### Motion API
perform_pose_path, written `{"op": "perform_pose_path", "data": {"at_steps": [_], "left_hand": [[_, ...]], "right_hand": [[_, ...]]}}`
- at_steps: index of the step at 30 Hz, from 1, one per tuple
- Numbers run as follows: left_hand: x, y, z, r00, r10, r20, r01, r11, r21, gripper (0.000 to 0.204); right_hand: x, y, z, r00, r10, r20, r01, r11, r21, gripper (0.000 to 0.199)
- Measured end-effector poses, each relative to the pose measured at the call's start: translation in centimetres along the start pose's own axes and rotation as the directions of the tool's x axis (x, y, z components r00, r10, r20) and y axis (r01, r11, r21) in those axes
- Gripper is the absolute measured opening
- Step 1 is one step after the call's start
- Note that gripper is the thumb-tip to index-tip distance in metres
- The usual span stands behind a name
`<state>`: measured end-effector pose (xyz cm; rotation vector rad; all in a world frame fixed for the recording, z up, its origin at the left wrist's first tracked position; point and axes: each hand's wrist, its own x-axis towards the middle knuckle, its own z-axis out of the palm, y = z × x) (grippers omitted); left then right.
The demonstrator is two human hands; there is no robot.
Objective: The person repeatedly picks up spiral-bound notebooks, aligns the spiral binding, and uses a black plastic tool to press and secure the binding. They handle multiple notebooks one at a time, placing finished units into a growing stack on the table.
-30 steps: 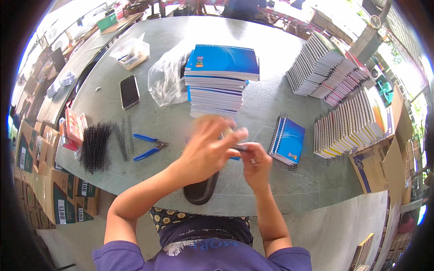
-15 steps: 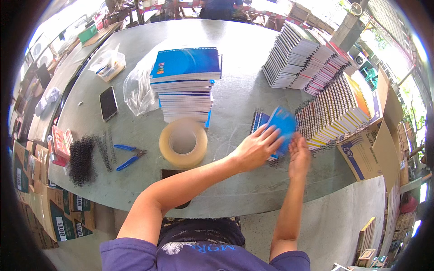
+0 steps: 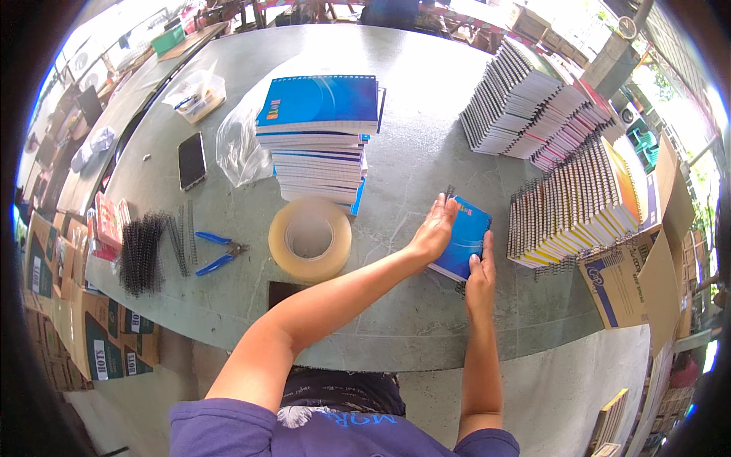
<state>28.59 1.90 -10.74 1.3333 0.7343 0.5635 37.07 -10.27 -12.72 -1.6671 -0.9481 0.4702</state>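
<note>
Both hands (image 3: 457,251) flat and open against a small blue notebook (image 3: 466,242) on the table (image 3: 411,320)

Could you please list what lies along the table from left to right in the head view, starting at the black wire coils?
Black wire coils → blue pliers → tape roll → left hand → small blue notebook → leaning row of spiral notebooks.

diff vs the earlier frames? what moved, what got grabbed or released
Both hands went from the table's near middle, where they worked a small item, right to the small blue notebook. Left hand now lies flat on its cover; right hand presses its near edge. Tape roll, pliers, blue notebook stack unmoved.
</note>
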Motion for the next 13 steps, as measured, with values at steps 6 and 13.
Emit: {"op": "perform_pose_path", "data": {"at_steps": [6,13], "left_hand": [[-1.6,-0.7,-3.9,0.988,0.132,-0.082,-0.148,0.962,-0.232,0.075],[-13.7,4.9,-10.9,0.897,0.331,-0.294,-0.161,0.862,0.482,0.053]], "right_hand": [[0.6,-2.5,1.0,0.985,-0.147,-0.090,0.120,0.960,-0.253,0.056],[4.4,-5.5,4.0,0.797,-0.589,0.132,0.568,0.806,0.168,0.059]]}}
